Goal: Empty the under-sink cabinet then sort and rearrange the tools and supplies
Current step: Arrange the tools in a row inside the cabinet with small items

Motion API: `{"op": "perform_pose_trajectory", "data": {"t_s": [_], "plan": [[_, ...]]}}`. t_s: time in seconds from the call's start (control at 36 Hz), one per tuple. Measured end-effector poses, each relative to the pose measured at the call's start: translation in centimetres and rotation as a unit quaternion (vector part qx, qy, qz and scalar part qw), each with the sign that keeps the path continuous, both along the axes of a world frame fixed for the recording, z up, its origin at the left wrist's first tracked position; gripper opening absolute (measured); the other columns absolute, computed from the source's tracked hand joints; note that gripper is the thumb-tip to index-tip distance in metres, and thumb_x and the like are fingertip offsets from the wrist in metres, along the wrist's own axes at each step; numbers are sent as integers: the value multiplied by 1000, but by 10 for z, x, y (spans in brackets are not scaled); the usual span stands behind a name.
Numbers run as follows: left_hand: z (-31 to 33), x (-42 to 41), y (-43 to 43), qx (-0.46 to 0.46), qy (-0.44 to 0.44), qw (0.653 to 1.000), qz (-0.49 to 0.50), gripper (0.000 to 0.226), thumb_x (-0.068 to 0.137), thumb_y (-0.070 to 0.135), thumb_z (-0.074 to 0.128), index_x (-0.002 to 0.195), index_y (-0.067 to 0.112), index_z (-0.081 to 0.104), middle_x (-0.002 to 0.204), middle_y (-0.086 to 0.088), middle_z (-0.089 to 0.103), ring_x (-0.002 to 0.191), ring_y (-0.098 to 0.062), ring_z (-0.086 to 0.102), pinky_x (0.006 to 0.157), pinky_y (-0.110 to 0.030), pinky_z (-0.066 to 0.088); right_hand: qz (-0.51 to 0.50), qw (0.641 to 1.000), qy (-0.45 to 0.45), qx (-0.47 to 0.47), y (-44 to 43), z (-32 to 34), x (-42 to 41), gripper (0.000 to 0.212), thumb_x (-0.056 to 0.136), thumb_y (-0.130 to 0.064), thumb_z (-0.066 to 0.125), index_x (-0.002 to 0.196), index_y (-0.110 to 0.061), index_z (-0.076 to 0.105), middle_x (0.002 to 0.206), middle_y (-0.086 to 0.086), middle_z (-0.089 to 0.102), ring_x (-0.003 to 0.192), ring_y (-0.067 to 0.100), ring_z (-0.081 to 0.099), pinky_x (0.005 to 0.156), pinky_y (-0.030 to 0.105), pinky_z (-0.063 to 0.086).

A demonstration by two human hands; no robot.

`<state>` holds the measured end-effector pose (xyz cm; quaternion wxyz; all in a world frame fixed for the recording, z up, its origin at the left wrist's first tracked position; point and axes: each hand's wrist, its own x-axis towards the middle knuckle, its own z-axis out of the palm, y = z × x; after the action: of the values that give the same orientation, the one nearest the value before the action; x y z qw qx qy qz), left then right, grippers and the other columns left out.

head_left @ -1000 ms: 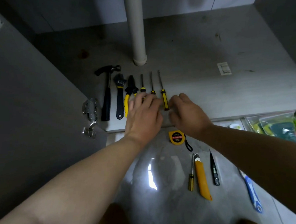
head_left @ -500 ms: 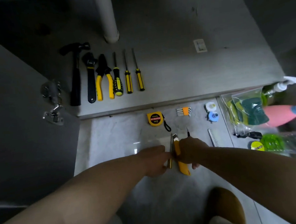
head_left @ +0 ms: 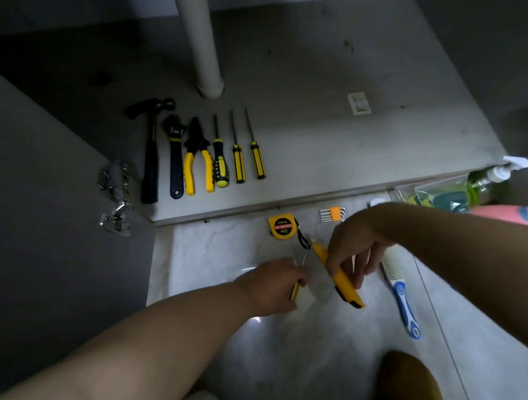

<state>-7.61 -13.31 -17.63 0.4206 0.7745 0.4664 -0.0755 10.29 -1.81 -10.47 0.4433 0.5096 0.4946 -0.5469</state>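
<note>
Yellow plastic marks the utility knife [head_left: 337,277], which is gripped at mid-body by the right hand [head_left: 352,247], fingers and thumb curled round it, over the glossy pale floor tiles [head_left: 223,257] just in front of the open cabinet. Its long axis is slanted: the nose is pointed far and left toward a tape measure [head_left: 282,227], the black-tipped butt near and right. Whether it is lifted off the tiles cannot be told. A small screwdriver [head_left: 295,293] is pinched in the left hand [head_left: 270,288], its thin shaft aimed far and slightly right. On the grey cabinet floor [head_left: 330,141], a hammer [head_left: 150,158], wrench [head_left: 175,157], pliers [head_left: 197,162] and three screwdrivers [head_left: 238,160] are laid parallel, heads far, near a white drain pipe [head_left: 201,44]. Hex keys [head_left: 333,213] and a blue-handled brush [head_left: 401,296] are seen on the tiles at right.
</note>
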Motion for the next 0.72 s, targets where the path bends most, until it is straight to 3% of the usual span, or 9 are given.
{"op": "perform_pose_trajectory", "data": {"t_s": [0.08, 0.14, 0.19, 0.28, 0.36, 0.42, 0.47, 0.58, 0.72], "plan": [[24, -4, 12, 51, -25, 998, 16, 41, 87, 23, 71, 125, 21, 57, 105, 4, 46, 92, -17, 51, 78, -27, 46, -45, 994, 100, -20, 20, 39, 3, 33, 92, -32, 65, 118, -12, 69, 110, 3, 76, 96, 14, 75, 75, 26, 48], [38, -6, 22, 90, -34, 995, 31, 45, 88, 23, 69, 131, 21, 56, 116, -2, 52, 101, -22, 55, 85, -34, 49, -100, 981, 165, 16, 28, 54, 2, 23, 94, -31, 61, 110, -16, 69, 107, 3, 76, 92, 12, 73, 65, 23, 45], [52, -8, 34, 127, -51, 988, 71, 48, 90, 24, 68, 136, 23, 55, 122, -3, 52, 107, -20, 55, 90, -34, 49, -190, 952, 220, 96, 35, 61, -1, 16, 94, -30, 60, 100, -17, 68, 94, 6, 73, 79, 13, 68, 59, 24, 40], [64, -13, 57, 200, -69, 966, 151, 45, 88, 24, 72, 131, 25, 58, 114, 0, 52, 105, -17, 57, 90, -36, 50, -301, 882, 263, 250, 44, 63, -10, 21, 93, -34, 58, 88, -15, 67, 76, 4, 67, 64, 12, 62, 60, 29, 39], [68, -19, 82, 279, -44, 938, 201, 42, 87, 28, 74, 127, 25, 61, 112, 1, 58, 107, -19, 57, 92, -37, 50, -323, 825, 229, 404, 54, 55, -17, 37, 95, -38, 57, 102, -4, 66, 86, 12, 70, 77, 23, 66, 68, 36, 53], [68, -22, 99, 329, 1, 919, 215, 43, 88, 37, 71, 128, 29, 62, 114, 2, 63, 112, -22, 53, 96, -37, 46, -320, 805, 190, 462, 60, 45, -20, 41, 95, -40, 56, 104, -1, 65, 97, 19, 70, 90, 33, 67, 84, 50, 57], [67, -24, 113, 361, 36, 905, 224, 45, 87, 44, 69, 130, 30, 63, 114, 3, 66, 113, -24, 49, 97, -40, 43, -311, 798, 159, 492, 63, 35, -22, 39, 94, -41, 58, 98, -3, 66, 95, 19, 69, 89, 35, 66, 85, 50, 56], [62, -26, 134, 363, 87, 901, 223, 45, 89, 50, 64, 131, 34, 63, 116, 4, 66, 116, -25, 46, 99, -42, 40, -236, 804, 116, 533, 66, 14, -26, 31, 92, -43, 60, 93, -12, 65, 86, 8, 66, 87, 29, 63, 71, 32, 46], [52, -31, 144, 363, 124, 902, 200, 42, 91, 51, 61, 130, 36, 62, 120, 6, 64, 118, -24, 43, 96, -39, 34, -214, 794, 90, 562, 69, -2, -39, 32, 93, -46, 62, 101, -15, 59, 96, 11, 66, 90, 31, 64, 81, 42, 55]]}}
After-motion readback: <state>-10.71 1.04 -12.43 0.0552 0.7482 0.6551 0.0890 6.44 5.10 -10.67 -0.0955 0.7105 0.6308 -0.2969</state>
